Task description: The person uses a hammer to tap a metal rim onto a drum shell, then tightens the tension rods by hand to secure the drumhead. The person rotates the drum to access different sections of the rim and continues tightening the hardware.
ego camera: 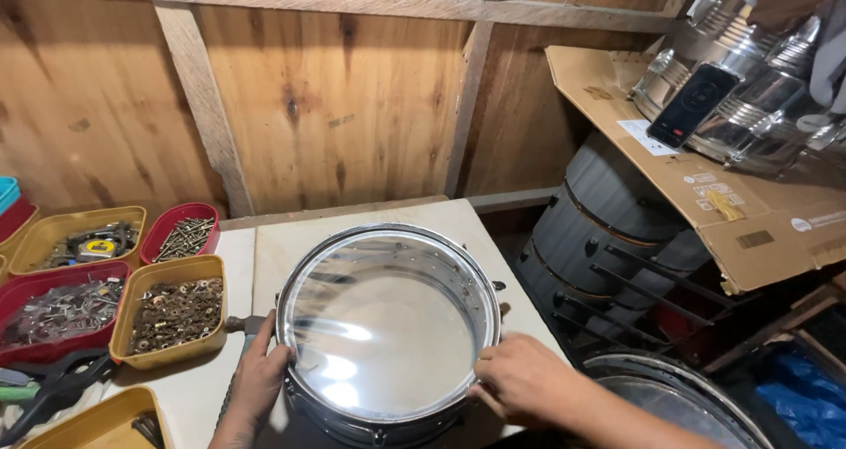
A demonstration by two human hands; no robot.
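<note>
Chrome drum point(388, 326) btwn both hands point(520, 380).

A metal snare drum point(388, 326) with a clear head sits on the pale tabletop point(282, 246). The left hand point(260, 378) grips its left rim; the right hand point(524, 378) rests on its right rim. Yellow and red trays of screws and washers point(176, 312) stand just left. Dark drum shells point(608, 229) are stacked at right under cardboard point(749, 211).

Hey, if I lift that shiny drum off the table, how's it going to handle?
The drum looks like metal, so probably stiff and fairly heavy. Its polished rim may be slippery; both hands, left hand and right hand, sit on it. The clear skin likely dents easily.
</note>
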